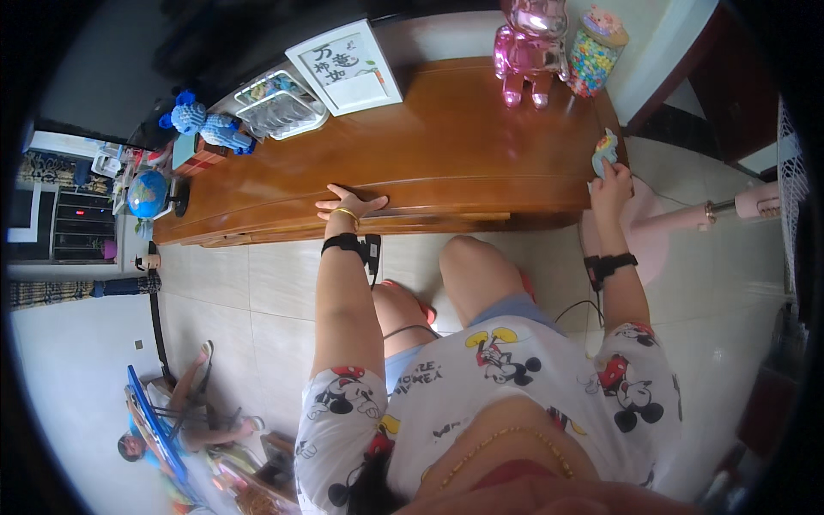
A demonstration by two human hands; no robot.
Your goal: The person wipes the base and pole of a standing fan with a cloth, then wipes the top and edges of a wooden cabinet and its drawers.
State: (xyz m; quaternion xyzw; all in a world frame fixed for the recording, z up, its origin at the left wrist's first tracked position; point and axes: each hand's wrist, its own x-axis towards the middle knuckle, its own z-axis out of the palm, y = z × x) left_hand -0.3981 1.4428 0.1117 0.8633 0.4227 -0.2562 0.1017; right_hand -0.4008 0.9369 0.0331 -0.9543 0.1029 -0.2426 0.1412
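My left hand (352,205) rests with spread fingers on the front edge of a polished wooden cabinet (444,148); it holds nothing. At the cabinet's right end, my right hand (611,185) grips a light blue cloth (605,153) with a coloured pattern, and part of it shows beyond the fingers against the cabinet's edge. Both wrists wear black straps with cables. Nearest above my right hand stand a shiny pink bear figure (532,55) and a clear jar of colourful pieces (593,56).
On the cabinet are a white picture frame (351,71), a white rack (283,106), a blue bear figure (209,123) and a globe (147,194). A pink stand base (634,222) is beside the right end. A person (138,444) sits at lower left behind a blue-edged board (154,421).
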